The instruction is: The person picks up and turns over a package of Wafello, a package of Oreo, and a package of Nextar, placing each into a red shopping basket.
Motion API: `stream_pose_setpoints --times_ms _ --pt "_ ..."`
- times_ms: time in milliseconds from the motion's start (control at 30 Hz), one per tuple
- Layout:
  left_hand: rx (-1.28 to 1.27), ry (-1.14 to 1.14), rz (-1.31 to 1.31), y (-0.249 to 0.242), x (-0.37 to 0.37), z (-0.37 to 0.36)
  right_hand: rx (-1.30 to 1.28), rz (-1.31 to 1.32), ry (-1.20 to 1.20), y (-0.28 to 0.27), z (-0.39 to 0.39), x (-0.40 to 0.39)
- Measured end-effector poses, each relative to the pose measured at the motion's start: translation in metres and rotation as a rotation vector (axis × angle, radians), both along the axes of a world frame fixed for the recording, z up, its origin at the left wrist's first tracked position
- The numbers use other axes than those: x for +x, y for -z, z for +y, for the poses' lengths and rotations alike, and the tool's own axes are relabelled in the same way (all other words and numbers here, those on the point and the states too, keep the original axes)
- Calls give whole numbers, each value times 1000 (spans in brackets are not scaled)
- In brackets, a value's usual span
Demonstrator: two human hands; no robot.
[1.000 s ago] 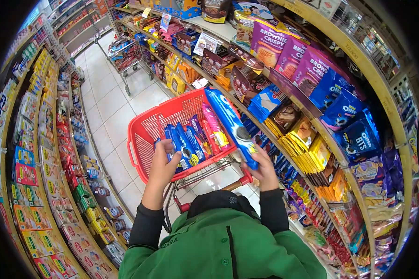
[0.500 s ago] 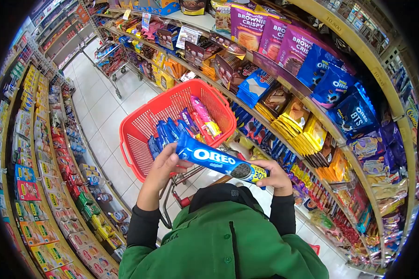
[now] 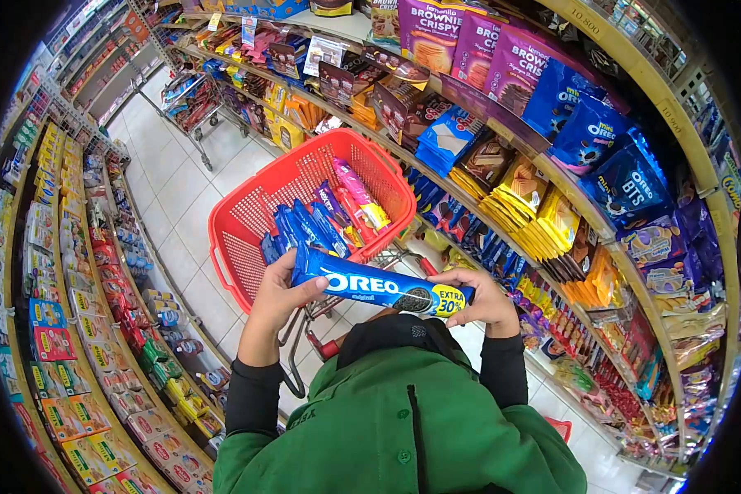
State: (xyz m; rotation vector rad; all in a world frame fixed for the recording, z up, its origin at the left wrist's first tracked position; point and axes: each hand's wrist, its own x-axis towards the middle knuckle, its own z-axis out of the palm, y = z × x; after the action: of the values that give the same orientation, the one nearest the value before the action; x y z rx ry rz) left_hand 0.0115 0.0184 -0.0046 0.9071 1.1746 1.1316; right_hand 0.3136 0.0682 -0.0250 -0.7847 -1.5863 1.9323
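Observation:
A long blue Oreo cookie pack point(image 3: 383, 286) spans the space between my two hands, its printed front facing up toward me. My left hand point(image 3: 286, 295) grips its left end, thumb on the front. At the other end, my right hand point(image 3: 486, 303) is closed round the pack beside the yellow "Extra 30%" mark. Just beyond the pack is a red plastic basket point(image 3: 247, 204) on a cart. Inside it lie several blue packs point(image 3: 305, 229), a purple pack point(image 3: 331, 202) and a pink pack point(image 3: 352, 183).
Snack shelves point(image 3: 519, 156) curve along the right, with mini Oreo bags point(image 3: 589, 132) and yellow wafer packs point(image 3: 525, 196). Shelves of boxed goods point(image 3: 78, 416) line the left. Another loaded cart point(image 3: 193, 103) stands farther up the tiled aisle point(image 3: 169, 185).
The Oreo pack has turned closer to level, its front facing me more squarely. Both hands still hold its ends. The view has shifted slightly.

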Motion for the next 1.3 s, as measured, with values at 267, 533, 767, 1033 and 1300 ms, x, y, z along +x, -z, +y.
stream_pose_setpoints --times_ms 267,533,767,1033,1300 --pt "-25 -40 -104 0 -2 -1 -63 111 129 13 3 0" --pt "6 38 -237 -2 -2 -3 -62 169 324 9 2 -3" --pt "-110 65 -334 -9 -2 -1 -67 173 369 16 2 -4" --pt "-207 -61 -230 -5 -2 0 -68 96 354 29 1 -7" --pt "-291 -203 -25 4 -10 -4 -257 -5 339 37 0 -23"
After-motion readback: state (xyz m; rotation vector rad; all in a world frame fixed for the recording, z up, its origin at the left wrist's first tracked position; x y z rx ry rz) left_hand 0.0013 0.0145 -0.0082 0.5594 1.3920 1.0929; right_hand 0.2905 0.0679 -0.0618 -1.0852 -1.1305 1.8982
